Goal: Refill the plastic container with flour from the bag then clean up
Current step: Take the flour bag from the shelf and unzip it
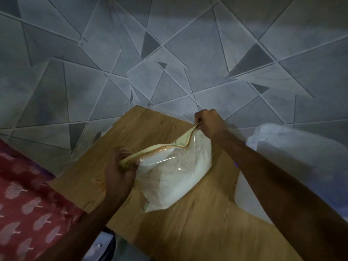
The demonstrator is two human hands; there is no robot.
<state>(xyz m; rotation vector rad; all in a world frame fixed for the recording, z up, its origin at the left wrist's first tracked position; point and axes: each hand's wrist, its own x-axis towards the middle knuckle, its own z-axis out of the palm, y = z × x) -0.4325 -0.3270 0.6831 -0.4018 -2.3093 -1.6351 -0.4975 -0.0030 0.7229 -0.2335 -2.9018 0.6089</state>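
A clear plastic bag of white flour [175, 176] lies on a wooden board [197, 232]. Its pale yellow top seam runs from lower left to upper right. My left hand [120, 172] grips the near left end of that seam. My right hand [211, 123] pinches the far right corner of the seam and holds it raised. The bag's mouth looks closed along the seam. No plastic container can be made out clearly in this dim view.
The board lies on a grey floor with a pattern of pale lines and triangles [169, 53]. A blurred white plastic bag or sack [293, 157] sits right of my right arm. Red patterned cloth [28, 204] covers the lower left corner.
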